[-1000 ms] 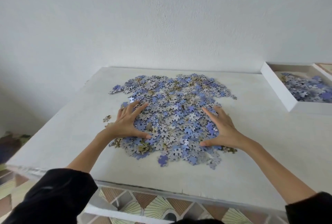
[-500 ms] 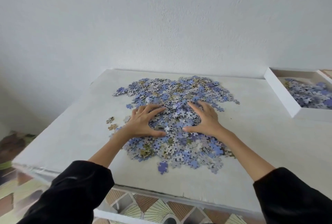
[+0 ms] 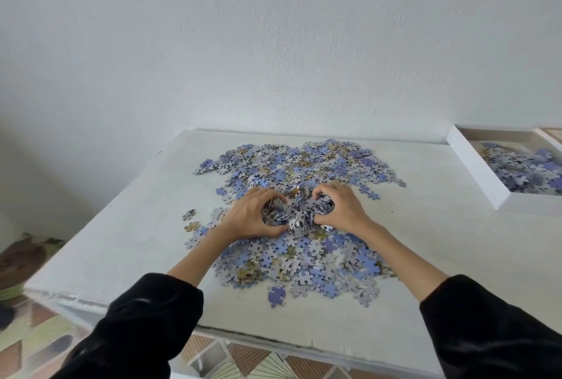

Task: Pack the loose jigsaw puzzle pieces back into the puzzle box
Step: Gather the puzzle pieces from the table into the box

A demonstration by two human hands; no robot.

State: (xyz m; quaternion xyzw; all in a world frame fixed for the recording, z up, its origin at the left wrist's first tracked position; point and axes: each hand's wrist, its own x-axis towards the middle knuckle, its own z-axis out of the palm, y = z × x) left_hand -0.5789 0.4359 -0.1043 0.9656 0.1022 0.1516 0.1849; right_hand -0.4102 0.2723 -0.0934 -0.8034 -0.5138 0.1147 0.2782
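Note:
A wide spread of blue, grey and tan jigsaw pieces covers the middle of the white table. My left hand and my right hand face each other in the middle of the spread, fingers curled around a bunched heap of pieces squeezed between them. The white puzzle box stands open at the far right with several pieces inside, about an arm's reach from my right hand.
A few stray pieces lie left of the spread, and one blue piece lies near the front edge. A white wall rises right behind the table. Patterned floor tiles show below the table's front edge.
Both hands slid inward from the sides of the spread and their fingers curled, pushing pieces together into a raised heap between them. The view shifted slightly down.

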